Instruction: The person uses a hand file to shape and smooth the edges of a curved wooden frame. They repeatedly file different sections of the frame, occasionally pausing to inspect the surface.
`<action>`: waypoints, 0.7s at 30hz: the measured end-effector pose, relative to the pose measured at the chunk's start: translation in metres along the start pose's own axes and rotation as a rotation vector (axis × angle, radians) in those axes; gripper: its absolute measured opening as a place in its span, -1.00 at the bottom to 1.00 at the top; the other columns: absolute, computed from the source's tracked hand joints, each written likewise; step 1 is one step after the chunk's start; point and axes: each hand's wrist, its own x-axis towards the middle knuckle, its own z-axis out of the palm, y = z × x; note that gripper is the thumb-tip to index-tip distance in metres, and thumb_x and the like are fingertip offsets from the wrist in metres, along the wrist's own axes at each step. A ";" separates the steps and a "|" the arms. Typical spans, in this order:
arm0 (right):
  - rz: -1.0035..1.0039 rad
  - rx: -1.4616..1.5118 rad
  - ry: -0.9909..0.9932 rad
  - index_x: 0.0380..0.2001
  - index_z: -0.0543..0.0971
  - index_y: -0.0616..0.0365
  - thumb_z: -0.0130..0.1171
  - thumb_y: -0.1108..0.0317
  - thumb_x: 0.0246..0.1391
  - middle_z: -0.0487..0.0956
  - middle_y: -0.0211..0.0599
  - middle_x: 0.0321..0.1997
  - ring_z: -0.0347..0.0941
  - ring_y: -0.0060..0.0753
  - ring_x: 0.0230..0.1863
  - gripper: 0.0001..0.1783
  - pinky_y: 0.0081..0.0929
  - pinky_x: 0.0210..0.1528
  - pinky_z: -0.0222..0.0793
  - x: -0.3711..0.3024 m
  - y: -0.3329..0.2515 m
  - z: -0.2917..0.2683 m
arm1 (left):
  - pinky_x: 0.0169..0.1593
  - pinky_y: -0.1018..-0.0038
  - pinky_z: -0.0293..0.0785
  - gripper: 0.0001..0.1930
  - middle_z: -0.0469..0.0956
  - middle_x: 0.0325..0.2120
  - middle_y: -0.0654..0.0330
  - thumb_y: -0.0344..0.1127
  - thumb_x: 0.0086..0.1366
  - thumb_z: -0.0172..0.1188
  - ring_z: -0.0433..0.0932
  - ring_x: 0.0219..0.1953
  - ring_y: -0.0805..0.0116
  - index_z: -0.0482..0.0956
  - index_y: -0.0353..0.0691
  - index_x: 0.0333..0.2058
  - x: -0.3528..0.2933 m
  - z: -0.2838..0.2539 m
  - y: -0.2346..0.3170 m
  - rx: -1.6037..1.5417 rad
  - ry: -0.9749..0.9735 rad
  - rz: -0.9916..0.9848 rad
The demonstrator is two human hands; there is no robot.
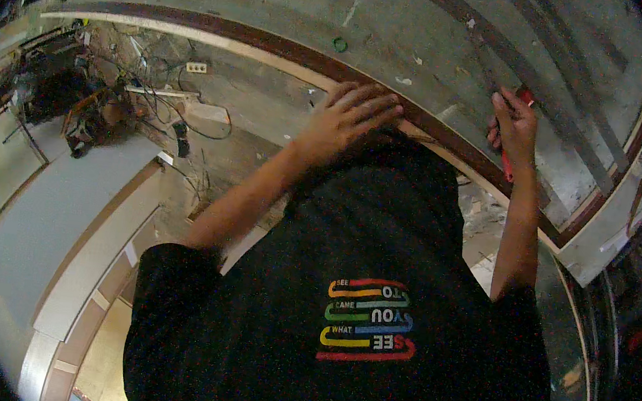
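Red-handled tool (507, 167), probably light, stiff, best held by that handle: our right hand (516, 129) clasps it; our left hand (352, 116) lies flat on brown edging (275, 41).

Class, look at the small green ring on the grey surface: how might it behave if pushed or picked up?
The green ring seems to lie flat, so a push would probably slide it rather than roll it. Its round outline suggests it could roll if stood on edge. It looks small beside the left hand, so it is probably light.
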 end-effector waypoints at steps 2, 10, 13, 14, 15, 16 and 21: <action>-0.057 -0.023 -0.045 0.24 0.44 0.20 0.27 0.05 0.22 0.47 -0.44 -0.63 0.38 -0.62 -0.73 -0.36 -0.61 -0.73 0.22 0.001 0.001 0.000 | 0.44 0.02 -0.11 -0.38 0.24 0.37 0.28 -0.19 0.30 0.07 0.13 0.44 0.24 0.28 0.07 0.35 -0.016 0.002 0.002 0.103 -0.022 -0.057; -0.127 -0.016 -0.085 0.24 0.43 0.22 0.22 0.02 0.25 0.49 -0.41 -0.59 0.38 -0.62 -0.72 -0.36 -0.60 -0.71 0.24 0.001 0.003 -0.004 | 0.44 0.04 -0.37 -0.33 0.21 0.39 0.34 -0.10 0.28 0.21 0.08 0.46 0.33 0.27 0.11 0.36 -0.020 0.021 0.042 0.165 0.159 -0.283; -0.155 0.040 -0.135 0.24 0.43 0.22 0.18 0.03 0.29 0.50 -0.40 -0.57 0.36 -0.63 -0.72 -0.39 -0.61 -0.69 0.24 0.000 0.003 -0.005 | 0.44 0.09 -0.26 -0.41 0.36 0.30 0.34 -0.16 0.28 0.22 0.22 0.38 0.31 0.37 0.11 0.30 -0.012 0.026 0.062 0.034 0.248 -0.302; -0.175 0.028 -0.142 0.24 0.43 0.22 0.16 0.04 0.30 0.50 -0.40 -0.57 0.35 -0.64 -0.72 -0.40 -0.61 -0.68 0.24 0.000 0.005 -0.005 | 0.44 0.11 -0.22 -0.43 0.42 0.27 0.34 -0.18 0.28 0.23 0.27 0.35 0.30 0.42 0.11 0.28 -0.009 0.029 0.067 -0.007 0.265 -0.313; -0.193 0.013 -0.150 0.24 0.42 0.23 0.15 0.05 0.31 0.50 -0.40 -0.57 0.34 -0.64 -0.72 -0.41 -0.62 -0.68 0.24 0.000 0.007 -0.006 | 0.43 0.13 -0.18 -0.47 0.47 0.20 0.35 -0.21 0.26 0.23 0.32 0.30 0.29 0.46 0.11 0.24 -0.006 0.034 0.073 0.017 0.295 -0.285; -0.222 -0.021 -0.176 0.25 0.42 0.23 0.13 0.06 0.32 0.50 -0.41 -0.56 0.33 -0.65 -0.72 -0.42 -0.62 -0.66 0.23 -0.001 0.010 -0.007 | 0.42 0.14 -0.13 -0.50 0.53 0.14 0.35 -0.24 0.25 0.24 0.37 0.25 0.29 0.51 0.10 0.19 -0.002 0.040 0.077 0.059 0.324 -0.278; -0.284 -0.132 -0.414 0.30 0.39 0.17 0.07 0.11 0.36 0.50 -0.46 -0.54 0.26 -0.72 -0.67 -0.45 -0.65 -0.62 0.19 -0.011 0.018 -0.025 | 0.21 0.22 0.19 -0.57 0.65 -0.21 0.35 -0.35 0.15 0.30 0.53 -0.04 0.31 0.60 0.04 0.04 0.009 0.068 0.087 0.134 0.657 -0.283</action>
